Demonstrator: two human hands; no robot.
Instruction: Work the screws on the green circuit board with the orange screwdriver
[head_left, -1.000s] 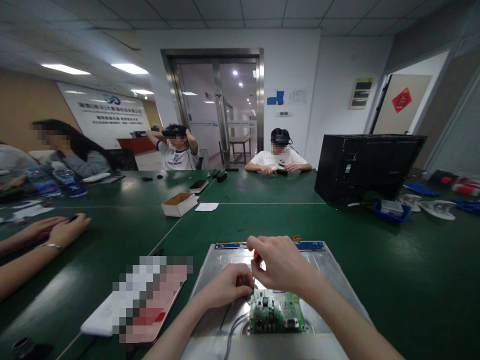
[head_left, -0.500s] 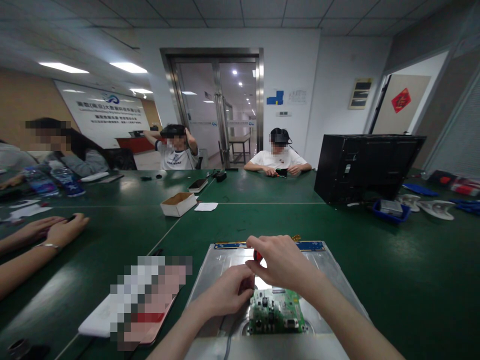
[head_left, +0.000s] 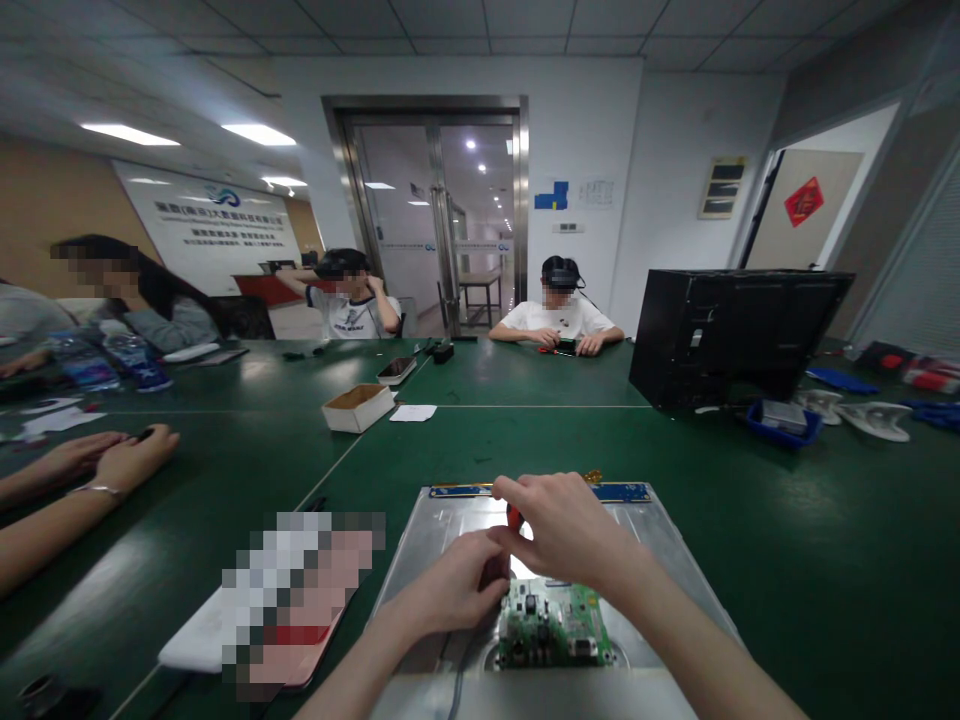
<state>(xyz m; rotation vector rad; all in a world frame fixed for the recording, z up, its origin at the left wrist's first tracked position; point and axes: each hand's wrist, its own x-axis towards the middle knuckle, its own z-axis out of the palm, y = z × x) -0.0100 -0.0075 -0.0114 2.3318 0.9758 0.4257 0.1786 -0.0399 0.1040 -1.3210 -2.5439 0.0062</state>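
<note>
The green table [head_left: 735, 520] carries a metal back panel [head_left: 660, 560] at its near centre. A black monitor [head_left: 739, 335] stands far right. On the panel's near part sits a green circuit board [head_left: 555, 625]. Right hand [head_left: 562, 530] is clamped round a red-handled screwdriver [head_left: 514, 516] just above the board's left corner. Left hand [head_left: 454, 590] is pinched shut at the tool's lower end; what it grips cannot be told.

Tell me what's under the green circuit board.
The circuit board lies on a metal panel, with a grey cable beside it. Both hands cover its top edge; anything directly beneath the board is hidden.
</note>
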